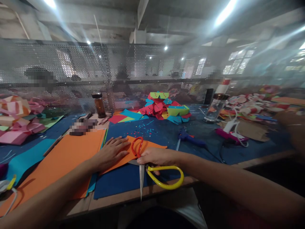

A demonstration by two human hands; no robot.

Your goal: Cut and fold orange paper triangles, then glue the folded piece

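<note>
My left hand [113, 152] lies flat with its fingers spread on the left part of an orange paper piece [131, 149]. My right hand [152, 156] is closed round open scissors [141, 181], at the piece's lower right edge. One scissor handle is red and points up; the other is yellow and reaches right. A blade points down past the table's front edge. Beside my left forearm is a stack of large orange sheets [78, 149], with green and blue edges showing beneath.
Folded coloured paper shapes [158, 108] stand at the back middle. A blue glue gun [192, 139] with a cord lies to the right, near a glass bottle [214, 109]. A brown bottle [99, 106] stands back left. A person's arm [292, 127] shows at far right.
</note>
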